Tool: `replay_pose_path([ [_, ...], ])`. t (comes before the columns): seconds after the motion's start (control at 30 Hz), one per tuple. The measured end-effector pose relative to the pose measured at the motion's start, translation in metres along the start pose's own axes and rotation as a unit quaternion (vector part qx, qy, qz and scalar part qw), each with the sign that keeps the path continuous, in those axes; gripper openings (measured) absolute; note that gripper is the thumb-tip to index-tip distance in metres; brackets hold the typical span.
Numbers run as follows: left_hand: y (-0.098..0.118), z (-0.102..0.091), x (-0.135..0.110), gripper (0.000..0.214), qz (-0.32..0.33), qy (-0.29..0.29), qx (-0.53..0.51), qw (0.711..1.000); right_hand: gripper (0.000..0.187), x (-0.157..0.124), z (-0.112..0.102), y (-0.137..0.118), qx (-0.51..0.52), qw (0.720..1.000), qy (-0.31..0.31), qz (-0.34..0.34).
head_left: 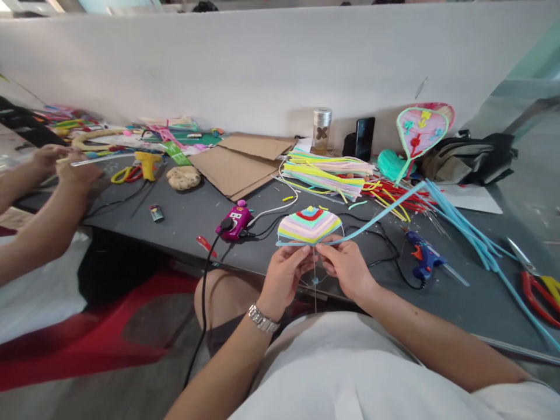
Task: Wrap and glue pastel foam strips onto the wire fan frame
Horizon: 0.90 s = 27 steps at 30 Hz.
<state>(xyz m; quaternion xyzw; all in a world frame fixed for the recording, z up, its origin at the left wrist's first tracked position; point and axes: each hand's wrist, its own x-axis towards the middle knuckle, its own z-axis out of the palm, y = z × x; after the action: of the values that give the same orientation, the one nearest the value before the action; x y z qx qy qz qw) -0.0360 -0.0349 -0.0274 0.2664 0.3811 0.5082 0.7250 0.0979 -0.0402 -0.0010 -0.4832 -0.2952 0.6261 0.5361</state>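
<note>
Between my two hands, at the table's front edge, is a striped pipe-cleaner piece [310,226] on a thin wire frame. Its bands are white, pink, yellow, mint and red, with a blue and yellow patch at the top. A light blue pipe cleaner [376,220] runs along its lower edge and sticks out to the upper right. My left hand [286,269] pinches the piece's lower edge near the middle. Close beside it, my right hand [345,265] pinches the blue pipe cleaner against that edge. A thin wire stem hangs down between the hands.
Right of my hands lie a blue glue gun [423,256], blue pipe cleaners [470,224] and red-handled scissors [536,291]. A magenta power strip [236,220] sits left. Behind are pipe-cleaner bundles [328,172], cardboard [245,163] and a bottle [321,131]. A co-worker's hands [65,163] are far left.
</note>
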Motion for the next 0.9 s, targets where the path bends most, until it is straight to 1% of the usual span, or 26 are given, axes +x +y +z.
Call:
replay_pose_path([
  [0.1,-0.006,0.004,-0.001,0.035,0.026,0.025,-0.028,0.999,0.032,-0.005,0.003,0.002,0.009,1.000,0.003,-0.012],
  [0.2,-0.011,0.006,-0.002,0.033,0.032,0.021,-0.034,0.999,0.034,-0.009,0.005,0.008,0.018,0.999,0.007,-0.030],
  [0.33,-0.011,0.004,-0.002,0.031,0.049,0.025,-0.034,0.998,0.035,-0.009,0.007,0.015,0.023,0.998,0.012,-0.049],
  [0.43,-0.010,0.001,-0.002,0.031,0.053,0.030,-0.039,0.997,0.035,-0.009,0.008,0.021,0.009,0.999,0.006,-0.043],
  [0.5,-0.010,0.000,-0.002,0.032,0.050,0.038,-0.043,0.997,0.031,-0.013,0.006,0.023,-0.032,0.999,-0.015,-0.023],
  [0.53,-0.010,-0.001,-0.002,0.033,0.050,0.047,-0.045,0.997,0.028,-0.017,0.005,0.023,-0.072,0.997,-0.028,-0.023],
  [0.57,-0.009,-0.001,-0.002,0.033,0.050,0.055,-0.048,0.996,0.024,-0.021,0.004,0.023,-0.127,0.990,-0.042,-0.043],
  [0.6,-0.009,-0.001,-0.003,0.033,0.052,0.063,-0.049,0.995,0.020,-0.025,0.002,0.021,-0.193,0.976,-0.056,-0.089],
  [0.63,-0.009,-0.001,-0.003,0.033,0.057,0.068,-0.048,0.995,0.017,-0.028,0.000,0.019,-0.263,0.949,-0.066,-0.161],
  [0.67,-0.009,-0.001,-0.003,0.033,0.063,0.070,-0.047,0.994,0.014,-0.030,-0.003,0.016,-0.332,0.907,-0.070,-0.252],
  [0.7,-0.010,-0.001,-0.003,0.033,0.070,0.071,-0.046,0.994,0.012,-0.030,-0.005,0.013,-0.395,0.850,-0.068,-0.343],
  [0.73,-0.010,0.000,-0.003,0.032,0.077,0.071,-0.046,0.993,0.011,-0.028,-0.007,0.009,-0.451,0.786,-0.057,-0.419],
  [0.77,-0.011,0.000,-0.003,0.032,0.083,0.072,-0.048,0.993,0.011,-0.024,-0.009,0.006,-0.499,0.725,-0.039,-0.473],
  [0.8,-0.012,0.000,-0.003,0.032,0.087,0.073,-0.050,0.992,0.011,-0.019,-0.010,0.003,-0.539,0.674,-0.020,-0.506],
  [0.83,-0.013,0.001,-0.003,0.032,0.088,0.074,-0.052,0.992,0.012,-0.014,-0.012,0.002,-0.570,0.635,-0.002,-0.522],
  [0.87,-0.014,0.001,-0.003,0.031,0.087,0.075,-0.054,0.992,0.012,-0.009,-0.012,0.001,-0.593,0.610,0.008,-0.526],
  [0.9,-0.014,0.001,-0.003,0.031,0.085,0.075,-0.055,0.992,0.012,-0.004,-0.013,0.001,-0.605,0.599,0.013,-0.525],
])
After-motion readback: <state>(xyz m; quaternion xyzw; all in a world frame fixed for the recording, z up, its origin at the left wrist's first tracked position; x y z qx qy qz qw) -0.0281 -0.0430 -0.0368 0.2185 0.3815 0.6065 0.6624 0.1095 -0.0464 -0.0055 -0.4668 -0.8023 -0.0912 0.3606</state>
